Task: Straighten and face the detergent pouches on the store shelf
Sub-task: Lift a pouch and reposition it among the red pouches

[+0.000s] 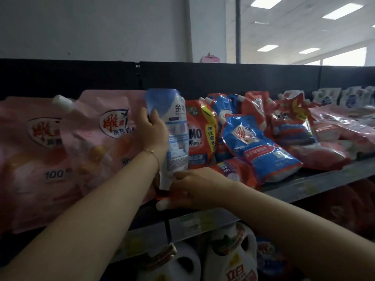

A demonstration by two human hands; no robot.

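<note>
A tall blue-and-white detergent pouch (176, 136) stands nearly upright on the shelf, tilted a little. My left hand (151, 131) grips its left side near the top. My right hand (194, 186) holds its bottom end at the shelf's front edge. Two big pink pouches (95, 142) stand to the left of it. To the right, a red pouch (199, 134) stands upright, and a blue pouch (257, 149) lies slumped on a heap of red and blue pouches.
The metal shelf edge (316, 182) runs up to the right. A black back panel (223, 78) rises behind the pouches. White detergent jugs (233, 254) stand on the shelf below. More pink and white pouches (345, 118) fill the far right.
</note>
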